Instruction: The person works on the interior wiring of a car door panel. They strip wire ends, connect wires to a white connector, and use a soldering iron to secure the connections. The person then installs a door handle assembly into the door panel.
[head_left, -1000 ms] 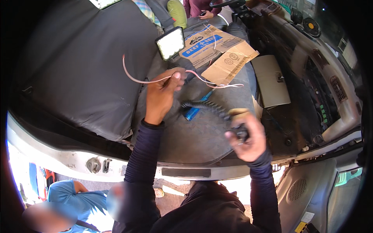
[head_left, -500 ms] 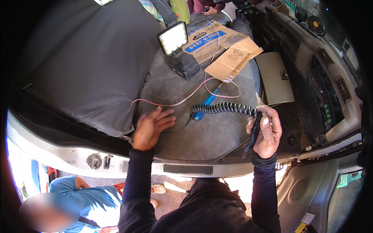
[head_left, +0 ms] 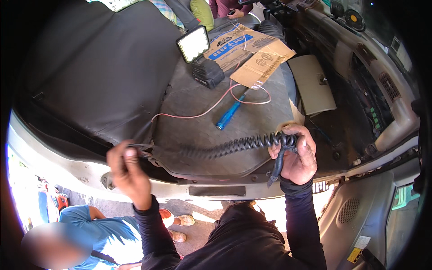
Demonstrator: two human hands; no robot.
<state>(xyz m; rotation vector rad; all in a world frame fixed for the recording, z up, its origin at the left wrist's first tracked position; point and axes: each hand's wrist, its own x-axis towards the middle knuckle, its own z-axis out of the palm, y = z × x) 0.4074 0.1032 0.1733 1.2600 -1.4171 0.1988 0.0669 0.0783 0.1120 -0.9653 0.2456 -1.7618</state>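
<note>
A black coiled cord (head_left: 245, 144) is stretched over the grey seat (head_left: 193, 135), its left part smeared by motion. My right hand (head_left: 299, 155) grips its right end, where a thicker, straight black piece hangs below the fingers. At the seat's left front edge, my left hand (head_left: 130, 173) pinches the cord's thin left end between thumb and fingers. Beyond the cord lies a blue-handled screwdriver (head_left: 229, 116), its tip toward the cardboard. A thin pink wire (head_left: 198, 116) curves across the seat and loops around near that tip.
Flattened cardboard (head_left: 261, 65) lies on the seat beside a lit work lamp (head_left: 193, 44). A beige panel (head_left: 311, 85) is to the right, near the dashboard (head_left: 360, 49). Someone in a blue shirt (head_left: 108, 231) is at lower left; another person's hand (head_left: 235, 13) shows at the far side.
My left hand went from open over the seat to holding the cord's left end, moving left and nearer. The coil is stretched longer and lifted off the screwdriver. My right hand shifted slightly left.
</note>
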